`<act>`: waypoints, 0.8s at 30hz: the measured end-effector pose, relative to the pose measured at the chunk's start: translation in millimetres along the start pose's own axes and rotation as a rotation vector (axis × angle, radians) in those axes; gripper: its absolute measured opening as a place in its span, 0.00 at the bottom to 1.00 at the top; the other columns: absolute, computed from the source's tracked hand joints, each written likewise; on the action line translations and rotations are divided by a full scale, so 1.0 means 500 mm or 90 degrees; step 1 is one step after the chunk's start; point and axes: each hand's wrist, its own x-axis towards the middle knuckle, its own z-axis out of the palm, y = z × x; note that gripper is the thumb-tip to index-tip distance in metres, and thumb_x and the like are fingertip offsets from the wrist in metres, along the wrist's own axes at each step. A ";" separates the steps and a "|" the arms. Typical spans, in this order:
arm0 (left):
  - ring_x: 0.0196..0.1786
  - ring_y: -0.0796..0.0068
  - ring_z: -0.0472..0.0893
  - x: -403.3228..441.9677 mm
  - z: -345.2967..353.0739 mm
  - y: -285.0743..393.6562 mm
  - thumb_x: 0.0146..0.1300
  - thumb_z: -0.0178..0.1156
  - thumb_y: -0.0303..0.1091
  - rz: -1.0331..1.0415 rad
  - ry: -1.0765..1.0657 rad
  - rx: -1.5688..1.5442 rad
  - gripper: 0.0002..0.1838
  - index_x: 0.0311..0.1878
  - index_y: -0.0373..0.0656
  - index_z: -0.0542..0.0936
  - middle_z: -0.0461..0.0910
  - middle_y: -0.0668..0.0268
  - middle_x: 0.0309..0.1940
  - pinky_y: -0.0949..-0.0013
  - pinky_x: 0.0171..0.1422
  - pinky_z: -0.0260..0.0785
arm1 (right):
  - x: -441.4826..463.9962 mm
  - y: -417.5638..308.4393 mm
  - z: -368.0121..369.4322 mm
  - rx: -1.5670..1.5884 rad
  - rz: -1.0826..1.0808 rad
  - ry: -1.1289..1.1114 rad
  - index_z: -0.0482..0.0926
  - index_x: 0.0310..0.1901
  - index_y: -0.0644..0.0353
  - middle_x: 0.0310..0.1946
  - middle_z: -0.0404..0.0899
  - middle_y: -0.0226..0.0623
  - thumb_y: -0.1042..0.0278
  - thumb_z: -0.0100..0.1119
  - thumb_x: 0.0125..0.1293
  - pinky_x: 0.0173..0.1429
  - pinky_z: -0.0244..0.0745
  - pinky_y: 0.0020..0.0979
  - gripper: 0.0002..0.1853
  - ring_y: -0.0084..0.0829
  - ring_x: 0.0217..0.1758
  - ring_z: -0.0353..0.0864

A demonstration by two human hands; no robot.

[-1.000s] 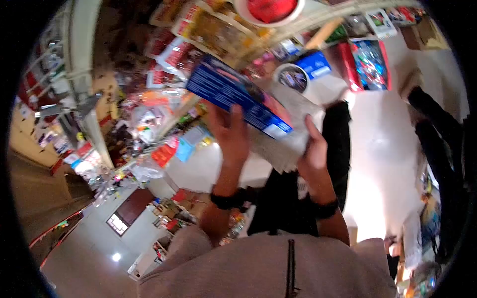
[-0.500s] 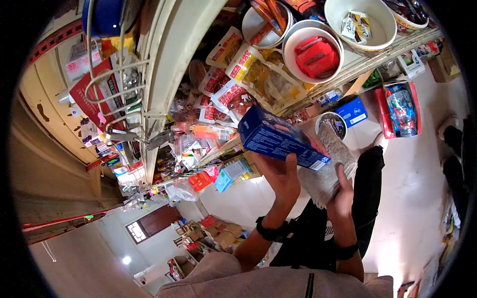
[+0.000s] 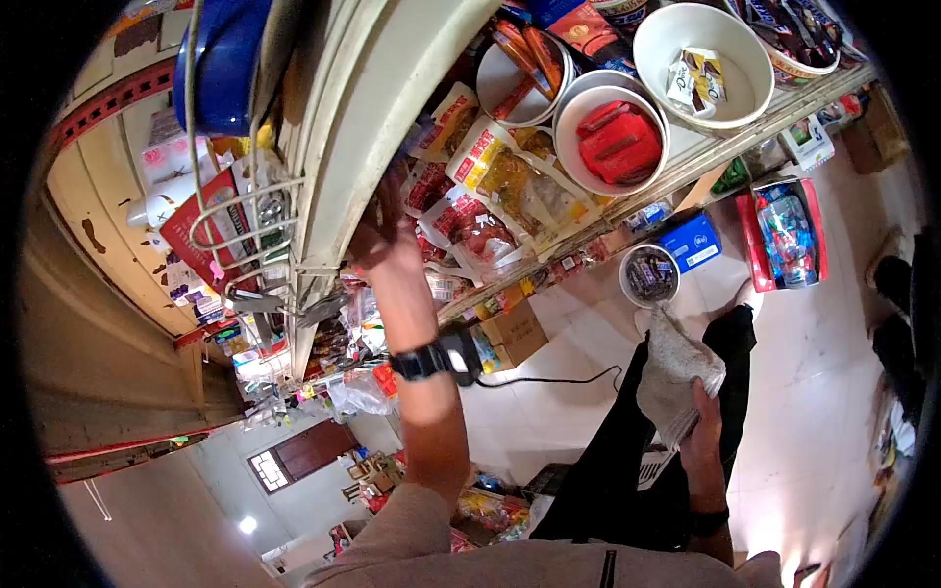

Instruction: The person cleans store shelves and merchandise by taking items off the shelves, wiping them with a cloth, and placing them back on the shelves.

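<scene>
My right hand (image 3: 702, 431) is closed on a light grey cloth (image 3: 678, 377), which hangs above my dark trouser legs. On the other side, my left hand (image 3: 385, 235) reaches into the shelf beside the white upright post (image 3: 333, 147). Its fingers are shadowed and smeared by motion, so what they hold, if anything, is hidden. Nearest to it lie red-and-clear vacuum food packets (image 3: 470, 225) and a yellow-and-white food packet (image 3: 505, 162). The blue carton from before is not visible in either hand.
White tubs stand along the shelf: one with red packets (image 3: 619, 142), one with small Dove packets (image 3: 698, 81). Below are a tub of dark wrapped sweets (image 3: 650, 274), a blue box (image 3: 690, 242) and a red box (image 3: 821, 235). A wire rack (image 3: 245, 211) hangs left.
My left hand has moved left and up into the shelf, and the blue carton it held has gone from view. The cloth stays in my right hand, slightly lower and further right.
</scene>
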 end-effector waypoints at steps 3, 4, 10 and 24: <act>0.70 0.57 0.65 0.142 -0.020 -0.047 0.70 0.55 0.34 -0.124 -0.199 0.017 0.27 0.68 0.34 0.63 0.64 0.50 0.68 0.55 0.75 0.64 | 0.002 0.017 -0.031 0.027 0.001 -0.012 0.63 0.68 0.60 0.60 0.73 0.41 0.56 0.56 0.71 0.64 0.71 0.40 0.29 0.39 0.62 0.74; 0.70 0.57 0.66 0.166 -0.010 -0.069 0.71 0.54 0.35 -0.099 -0.253 0.020 0.26 0.68 0.35 0.65 0.64 0.51 0.69 0.57 0.75 0.63 | 0.001 0.018 -0.031 0.026 -0.001 -0.010 0.63 0.68 0.60 0.60 0.73 0.41 0.56 0.56 0.71 0.64 0.71 0.40 0.29 0.39 0.62 0.74; 0.68 0.47 0.68 0.070 0.109 -0.055 0.72 0.54 0.40 0.481 -0.402 1.005 0.28 0.69 0.35 0.63 0.63 0.49 0.70 0.53 0.72 0.59 | -0.008 0.023 -0.031 0.032 0.039 0.029 0.63 0.68 0.59 0.60 0.73 0.40 0.57 0.55 0.71 0.63 0.72 0.41 0.28 0.39 0.62 0.74; 0.45 0.64 0.82 0.186 0.048 -0.123 0.69 0.58 0.33 0.538 -0.635 0.924 0.22 0.65 0.40 0.70 0.80 0.56 0.45 0.60 0.52 0.74 | -0.008 0.008 -0.034 0.030 0.039 0.001 0.61 0.69 0.59 0.61 0.71 0.40 0.55 0.55 0.71 0.64 0.72 0.41 0.30 0.38 0.62 0.74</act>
